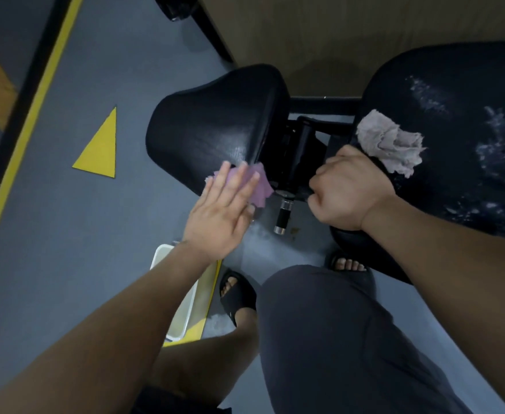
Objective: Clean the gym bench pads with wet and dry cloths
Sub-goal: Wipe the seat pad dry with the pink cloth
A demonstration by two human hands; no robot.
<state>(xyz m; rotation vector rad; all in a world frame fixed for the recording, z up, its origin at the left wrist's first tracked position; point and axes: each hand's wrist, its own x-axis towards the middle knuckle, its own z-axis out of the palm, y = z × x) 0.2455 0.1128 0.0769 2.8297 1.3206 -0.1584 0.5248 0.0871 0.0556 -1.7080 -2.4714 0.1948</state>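
Left hand [224, 210]: flat, fingers straight, pressing thin purple cloth [261, 188] onto glossy black seat pad [215, 124], near edge.
Right hand [350, 189]: curled, gripping crumpled grey cloth [391, 141] against white-streaked right pad [454, 130].

Black seat pad [215, 121] carries a purple cloth [261, 186] at its near edge; white-streaked back pad [454, 79] carries a crumpled grey cloth [388, 141].

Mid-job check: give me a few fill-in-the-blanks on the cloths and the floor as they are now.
The cloth under the left hand is ___.
The rag at the right hand is ___.
The yellow floor mark is a ___.
The white tub stands on the ___.
Missing: purple; grey; triangle; floor.
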